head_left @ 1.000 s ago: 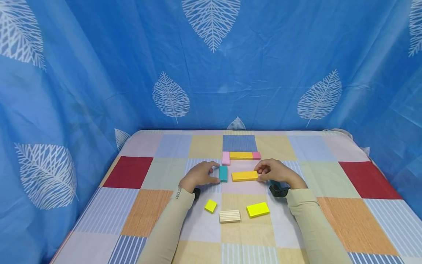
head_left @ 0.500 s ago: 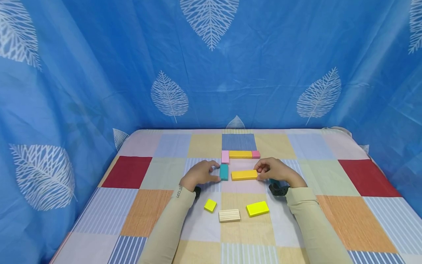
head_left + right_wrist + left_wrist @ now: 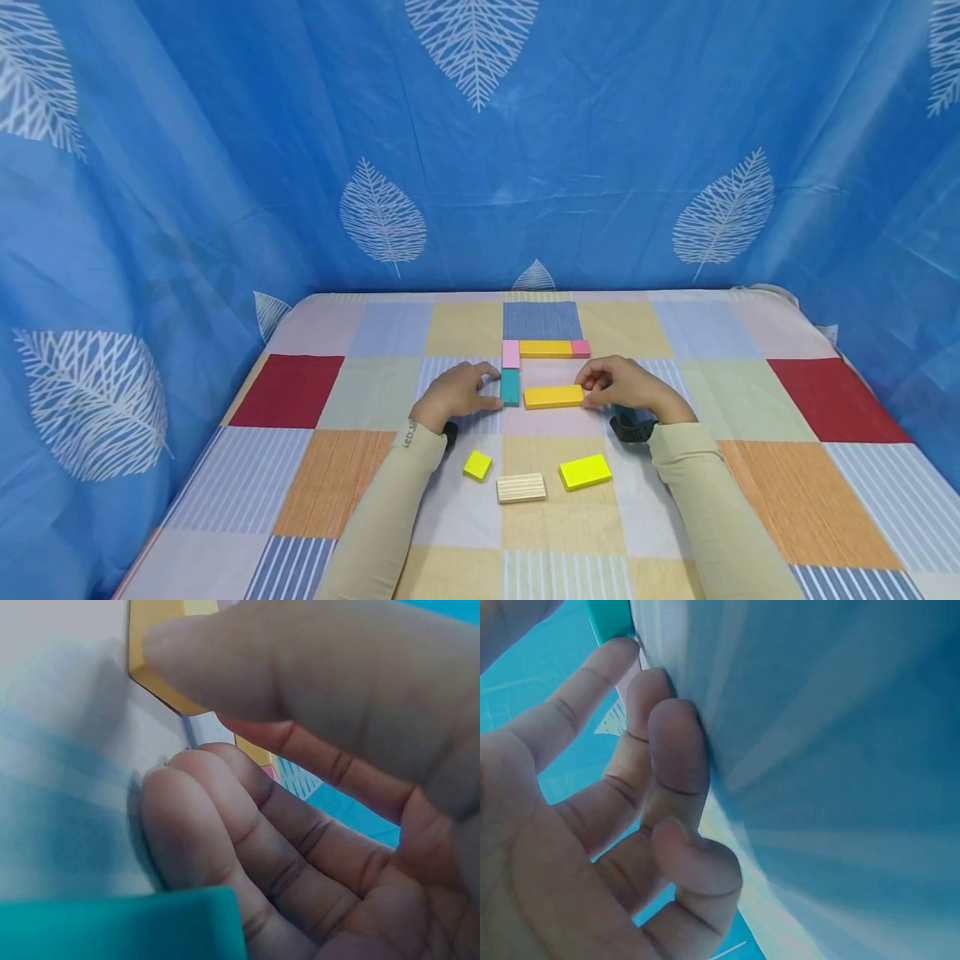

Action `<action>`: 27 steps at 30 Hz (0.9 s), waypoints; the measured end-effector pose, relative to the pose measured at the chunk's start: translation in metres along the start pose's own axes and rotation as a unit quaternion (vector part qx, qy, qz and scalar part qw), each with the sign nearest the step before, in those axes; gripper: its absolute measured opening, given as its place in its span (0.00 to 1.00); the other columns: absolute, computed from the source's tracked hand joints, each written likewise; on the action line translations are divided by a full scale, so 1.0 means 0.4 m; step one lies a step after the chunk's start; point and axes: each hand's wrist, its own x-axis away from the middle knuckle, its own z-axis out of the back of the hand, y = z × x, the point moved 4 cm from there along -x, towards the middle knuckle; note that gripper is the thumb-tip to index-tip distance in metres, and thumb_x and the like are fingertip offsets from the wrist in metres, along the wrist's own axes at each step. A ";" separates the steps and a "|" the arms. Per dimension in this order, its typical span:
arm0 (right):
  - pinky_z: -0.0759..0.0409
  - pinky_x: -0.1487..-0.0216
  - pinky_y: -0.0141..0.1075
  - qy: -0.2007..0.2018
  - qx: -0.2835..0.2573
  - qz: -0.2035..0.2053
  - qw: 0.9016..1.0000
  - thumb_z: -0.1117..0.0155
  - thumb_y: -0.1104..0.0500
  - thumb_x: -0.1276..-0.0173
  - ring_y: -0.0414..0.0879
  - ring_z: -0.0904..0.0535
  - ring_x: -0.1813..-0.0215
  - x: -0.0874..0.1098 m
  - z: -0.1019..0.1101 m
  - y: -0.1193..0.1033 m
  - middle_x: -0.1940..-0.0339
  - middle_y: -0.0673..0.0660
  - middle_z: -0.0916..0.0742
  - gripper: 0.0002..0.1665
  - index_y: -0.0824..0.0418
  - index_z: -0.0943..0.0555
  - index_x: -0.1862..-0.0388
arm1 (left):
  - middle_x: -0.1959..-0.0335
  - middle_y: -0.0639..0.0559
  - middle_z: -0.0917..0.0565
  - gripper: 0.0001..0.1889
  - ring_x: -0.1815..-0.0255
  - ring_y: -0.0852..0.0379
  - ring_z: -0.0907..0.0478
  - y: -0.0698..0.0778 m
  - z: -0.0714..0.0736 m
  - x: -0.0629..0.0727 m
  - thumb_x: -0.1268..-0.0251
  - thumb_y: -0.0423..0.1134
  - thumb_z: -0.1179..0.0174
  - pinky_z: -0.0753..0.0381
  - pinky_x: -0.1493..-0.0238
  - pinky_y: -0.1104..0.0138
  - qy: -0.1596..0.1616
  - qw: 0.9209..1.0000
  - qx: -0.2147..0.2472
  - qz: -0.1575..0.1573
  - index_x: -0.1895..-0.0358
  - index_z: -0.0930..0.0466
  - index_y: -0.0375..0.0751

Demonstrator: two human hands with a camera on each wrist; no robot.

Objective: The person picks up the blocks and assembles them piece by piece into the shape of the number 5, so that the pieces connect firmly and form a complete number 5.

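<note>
Your right hand (image 3: 626,387) has its grip clamped on the right end of the near amber block (image 3: 552,397), thumb on the near side and index finger on the far side. From the right wrist, your thumb is seen pressed against that block by its end, with the index finger partly hidden behind; your other fingers are bent, close to the patchwork-covered surface (image 3: 813,504). The near amber block lies flat, running left to right, just beside the near part of the teal block (image 3: 510,388), with a narrow gap between them.

Your left hand (image 3: 457,396) comes in from the left, its grip apart: thumb and index finger are spread, their tips at the teal block's left side, one toward each end.

The teal block's far end meets the pale pink block (image 3: 511,354). From there the far amber block (image 3: 545,349) runs right to the deep pink block (image 3: 581,349). A second teal block (image 3: 112,930) lies partly hidden by your right wrist.

Nearer to you lie three separate pieces: the small yellow block (image 3: 477,466) at left, the striped wooden block (image 3: 521,488) in the middle and the bright yellow block (image 3: 585,472) at right. At the far side hangs a blue curtain (image 3: 555,167) printed with white leaves.
</note>
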 end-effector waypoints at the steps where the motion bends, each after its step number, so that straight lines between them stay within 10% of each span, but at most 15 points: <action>1: 0.20 0.59 0.32 0.000 -0.001 0.001 1.000 0.23 0.70 0.34 0.47 0.23 0.62 0.000 0.000 0.000 0.65 0.53 0.17 0.12 0.71 0.16 0.54 | 0.47 0.45 0.14 0.28 0.51 0.50 0.21 0.001 -0.001 0.000 0.31 0.45 0.23 0.17 0.43 0.54 0.001 1.000 0.000 0.000 0.30 0.17 0.48; 27: 0.20 0.59 0.36 0.006 0.019 0.009 1.000 0.22 0.68 0.32 0.48 0.23 0.62 -0.002 -0.012 0.012 0.65 0.53 0.16 0.12 0.69 0.14 0.53 | 0.47 0.45 0.15 0.27 0.50 0.50 0.21 0.001 -0.014 0.002 0.31 0.46 0.23 0.17 0.41 0.52 0.003 1.000 0.001 0.001 0.31 0.18 0.48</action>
